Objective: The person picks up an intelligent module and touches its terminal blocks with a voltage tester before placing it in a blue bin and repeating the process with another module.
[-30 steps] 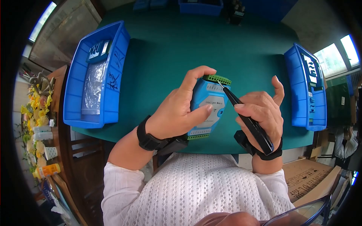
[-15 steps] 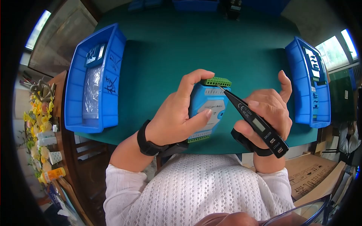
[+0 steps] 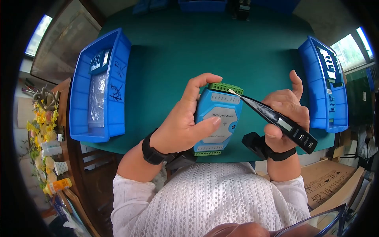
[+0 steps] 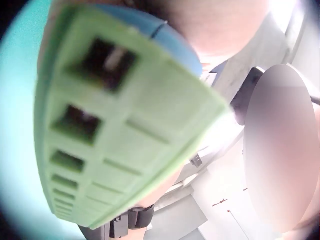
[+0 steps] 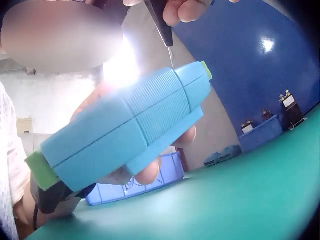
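Note:
My left hand grips a blue electronic module with a grey label, thumb across its face and index finger at the top end. Along that end runs a green screw terminal block; a second green terminal block lines the bottom end. In my right hand is a black voltage tester screwdriver with a small display window, its metal tip at the upper terminal block. The right little finger sticks up. In the left wrist view the green block's square openings fill the near part.
A blue bin holding a module and a clear plastic bag stands at the left of the green table. Another blue bin with modules stands at the right. More bins and a dark device are at the far edge.
The right hand has swung the tester lower and outward, turning its display and buttons into view. The module has tilted so its label shows more fully. The left hand keeps its grip.

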A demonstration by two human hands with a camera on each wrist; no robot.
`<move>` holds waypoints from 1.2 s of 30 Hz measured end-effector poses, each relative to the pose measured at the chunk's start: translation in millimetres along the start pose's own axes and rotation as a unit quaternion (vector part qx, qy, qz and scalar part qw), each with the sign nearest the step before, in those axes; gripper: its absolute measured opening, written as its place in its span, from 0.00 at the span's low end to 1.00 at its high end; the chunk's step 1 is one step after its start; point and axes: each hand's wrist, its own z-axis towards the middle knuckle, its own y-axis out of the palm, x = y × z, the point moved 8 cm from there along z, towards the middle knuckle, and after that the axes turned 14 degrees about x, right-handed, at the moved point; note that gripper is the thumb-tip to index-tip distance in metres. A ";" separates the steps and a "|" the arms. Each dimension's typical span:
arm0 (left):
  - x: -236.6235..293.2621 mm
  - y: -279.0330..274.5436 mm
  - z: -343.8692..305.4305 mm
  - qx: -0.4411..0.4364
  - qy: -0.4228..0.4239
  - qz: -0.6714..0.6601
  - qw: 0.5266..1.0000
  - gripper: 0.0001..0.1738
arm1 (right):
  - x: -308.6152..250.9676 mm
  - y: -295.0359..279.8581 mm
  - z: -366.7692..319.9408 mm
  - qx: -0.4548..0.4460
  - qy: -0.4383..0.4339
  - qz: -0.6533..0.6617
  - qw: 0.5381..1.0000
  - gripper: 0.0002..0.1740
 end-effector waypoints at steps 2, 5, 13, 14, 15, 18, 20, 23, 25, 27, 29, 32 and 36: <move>-0.6 -0.3 0.0 -0.004 0.008 0.001 1.000 0.34 | 0.0 2.0 -1.4 -0.010 -0.008 -0.007 1.000 0.27; -0.4 -0.7 0.5 -0.007 0.019 0.003 1.000 0.34 | -0.7 4.0 -1.8 -0.014 -0.005 -0.011 1.000 0.27; 1.0 -2.0 -0.1 -0.005 0.038 0.050 0.998 0.34 | -0.4 5.8 -2.4 -0.001 -0.003 0.002 1.000 0.26; 1.2 -1.6 -0.3 -0.004 0.037 0.054 0.998 0.34 | -0.5 4.9 -2.0 -0.002 0.000 0.005 1.000 0.26; 1.8 -1.6 0.1 -0.003 0.042 0.057 0.997 0.34 | -0.6 4.3 -1.3 -0.003 0.004 0.008 1.000 0.26; 2.4 -3.0 1.9 0.000 0.060 0.067 0.996 0.34 | 0.1 5.4 -2.8 -0.003 -0.001 0.029 1.000 0.25; 1.9 -3.2 1.5 -0.001 0.070 0.074 0.995 0.34 | -1.2 8.2 -2.8 -0.010 -0.001 0.022 1.000 0.25; 2.5 -2.8 1.4 0.002 0.075 0.073 0.995 0.34 | -1.0 10.4 -2.5 -0.008 0.002 0.014 1.000 0.24; 2.3 -3.4 2.1 0.005 0.079 0.080 0.994 0.34 | -2.1 11.5 -1.4 -0.007 -0.003 0.000 1.000 0.24; 3.4 -3.6 1.1 0.011 0.088 0.099 0.991 0.34 | -6.6 11.5 1.0 -0.009 -0.017 -0.025 1.000 0.24; 5.8 -2.9 -0.4 0.019 0.106 0.130 0.986 0.34 | -15.9 11.6 4.1 -0.012 -0.055 -0.046 0.997 0.24; 7.7 -2.1 -2.4 0.034 0.138 0.138 0.980 0.34 | -25.0 11.1 5.4 -0.009 -0.086 -0.066 0.994 0.25; 9.5 -0.7 -4.7 0.045 0.168 0.159 0.972 0.34 | -30.1 13.1 1.3 -0.012 -0.088 -0.071 0.994 0.23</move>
